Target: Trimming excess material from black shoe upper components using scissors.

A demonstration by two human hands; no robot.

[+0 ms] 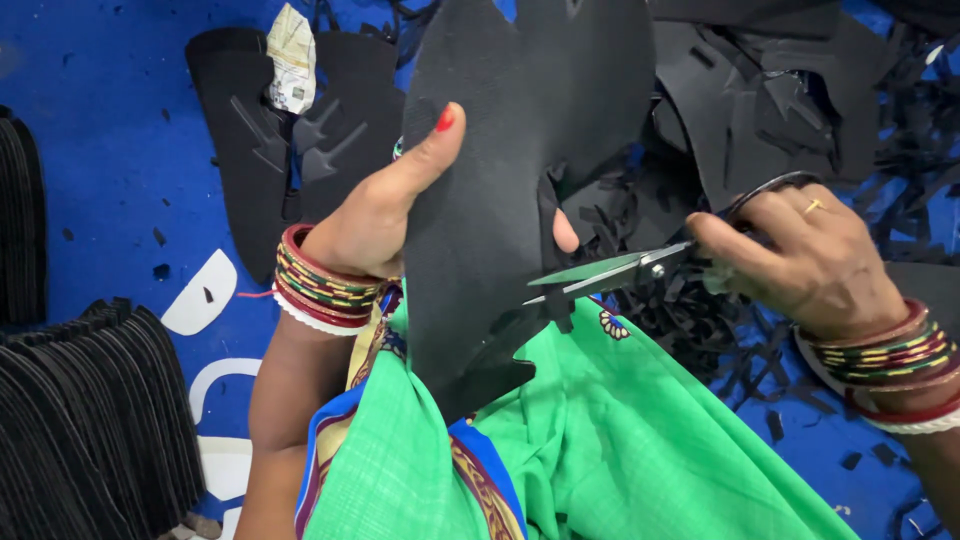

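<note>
Blue mat (110, 90), scissors (610, 272) at foam sheet (500, 180) edge, scraps (700, 320) crowding

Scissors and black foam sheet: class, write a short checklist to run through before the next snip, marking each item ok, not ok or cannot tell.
1. Left hand grips the black foam sheet firmly: ok.
2. Right hand holds the scissors: ok.
3. Blades open at the sheet's edge: ok.
4. Left fingers clear of the blades: not ok, one fingertip sits just above them.
5. Blade sharpness: cannot tell.
6. Green cloth on the lap below the cut: ok, it lies under the blades, apart.
</note>
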